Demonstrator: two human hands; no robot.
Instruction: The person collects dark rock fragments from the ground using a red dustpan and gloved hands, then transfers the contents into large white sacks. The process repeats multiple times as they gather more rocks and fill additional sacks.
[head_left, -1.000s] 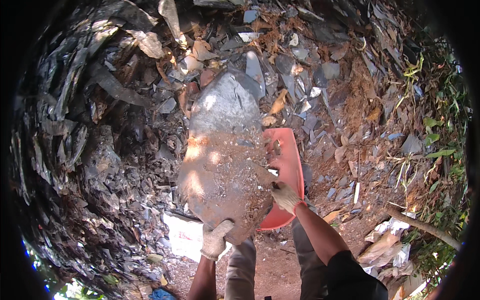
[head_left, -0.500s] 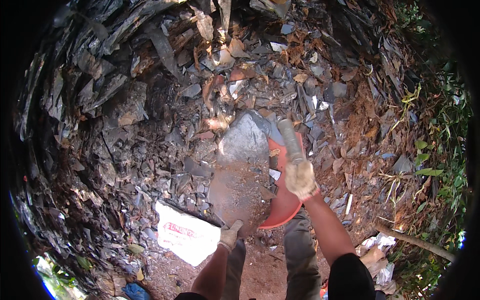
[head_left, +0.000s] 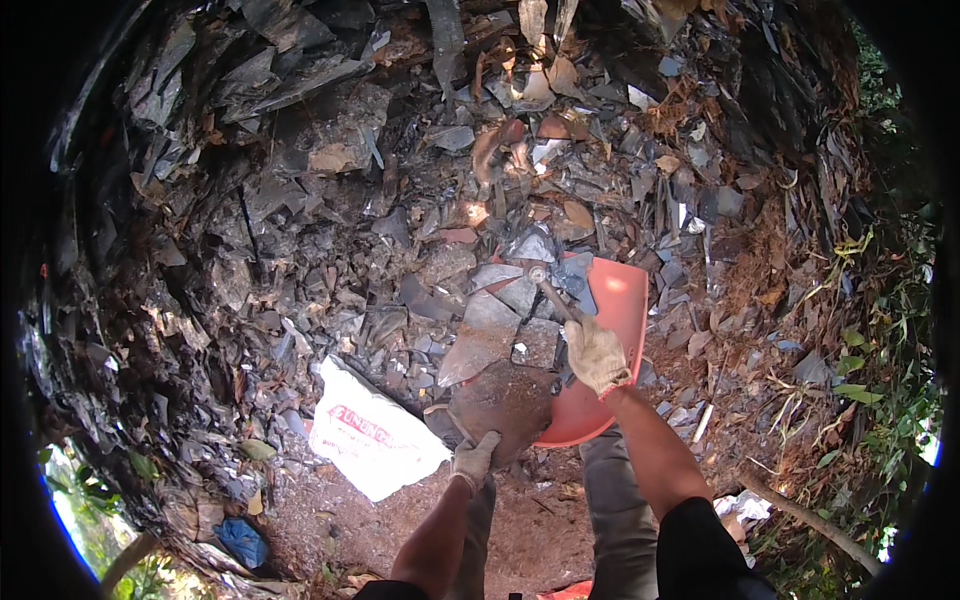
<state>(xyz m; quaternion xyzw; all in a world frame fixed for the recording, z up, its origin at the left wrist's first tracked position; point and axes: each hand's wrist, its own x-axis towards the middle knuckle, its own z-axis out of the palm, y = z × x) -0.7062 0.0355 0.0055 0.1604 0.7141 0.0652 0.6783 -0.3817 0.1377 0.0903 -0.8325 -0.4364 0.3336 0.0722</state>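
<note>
My left hand [head_left: 476, 456], in a pale work glove, grips the near edge of a brown, dirt-covered slate slab [head_left: 508, 405]. Just beyond it lie broken grey slate pieces [head_left: 487, 328], with cracks and gaps between them. My right hand [head_left: 597, 357], gloved too, is closed round a hammer [head_left: 558, 298]; the round metal head is over the far broken pieces. I cannot tell whether it touches them. Under the right hand is a curved orange-red plastic pan [head_left: 622, 300], partly covered by slate and the glove.
A white sack with red print [head_left: 372, 430] lies left of the slab. Loose slate rubble [head_left: 330, 260] rises around and ahead. A stick [head_left: 815, 517] and green plants [head_left: 880, 400] are at the right. Blue plastic [head_left: 240, 541] lies at lower left.
The long slab has broken into several pieces, leaving a shorter brown one in my left hand. My right hand has brought the hammer down from a raised position. The view has shifted slightly.
</note>
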